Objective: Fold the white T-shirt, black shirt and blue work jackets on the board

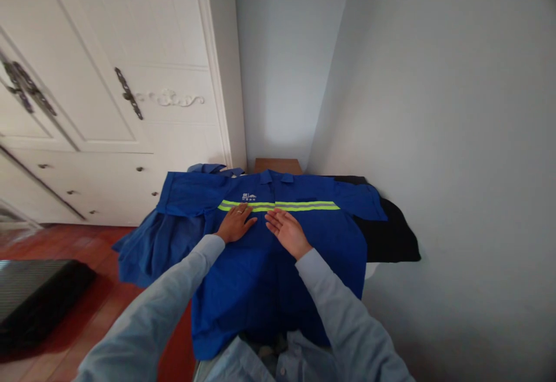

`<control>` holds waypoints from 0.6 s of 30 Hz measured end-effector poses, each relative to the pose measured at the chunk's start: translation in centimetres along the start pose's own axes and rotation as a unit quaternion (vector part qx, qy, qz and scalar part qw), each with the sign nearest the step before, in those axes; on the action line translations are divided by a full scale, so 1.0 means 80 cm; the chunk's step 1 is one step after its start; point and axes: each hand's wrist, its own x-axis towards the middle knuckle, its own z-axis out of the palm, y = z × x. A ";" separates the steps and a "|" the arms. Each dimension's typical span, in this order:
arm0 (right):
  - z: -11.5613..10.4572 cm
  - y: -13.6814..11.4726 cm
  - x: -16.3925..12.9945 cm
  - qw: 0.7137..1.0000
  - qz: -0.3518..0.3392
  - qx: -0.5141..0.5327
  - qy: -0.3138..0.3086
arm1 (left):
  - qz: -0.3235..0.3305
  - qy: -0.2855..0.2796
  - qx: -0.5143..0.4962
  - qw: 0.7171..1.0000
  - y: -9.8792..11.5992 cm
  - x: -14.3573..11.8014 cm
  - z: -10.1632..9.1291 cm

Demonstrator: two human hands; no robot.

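Observation:
A blue short-sleeved work shirt (278, 260) lies spread out front side up, its collar at the far end and its sleeves out to both sides. A yellow-green and grey reflective stripe (308, 205) runs across the chest, with a white printed logo (249, 197) above it on the left. My left hand (236, 222) rests flat on the chest, fingers spread over the stripe, a ring on one finger. Just right of the front opening, my right hand (287, 231) is turned partly palm up with its fingers stretched out; it holds nothing.
Other blue clothing (160, 246) hangs at the left under the shirt, and a black garment (388, 234) sticks out on the right. A white wardrobe (174, 40) stands at the left, grey walls (443, 109) at the right. A dark bundle (39, 301) lies on the reddish floor (108, 243).

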 end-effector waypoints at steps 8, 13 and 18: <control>-0.092 -0.055 0.020 0.969 -0.013 0.079 0.235 | 0.004 0.005 0.040 0.999 -0.001 -0.003 0.005; -0.121 -0.067 0.012 0.958 -0.070 -0.007 0.277 | -0.003 0.014 0.037 0.999 0.001 -0.006 0.006; -0.112 -0.041 0.036 0.926 -0.164 -0.265 0.215 | -0.009 0.025 0.049 0.998 0.004 -0.007 0.006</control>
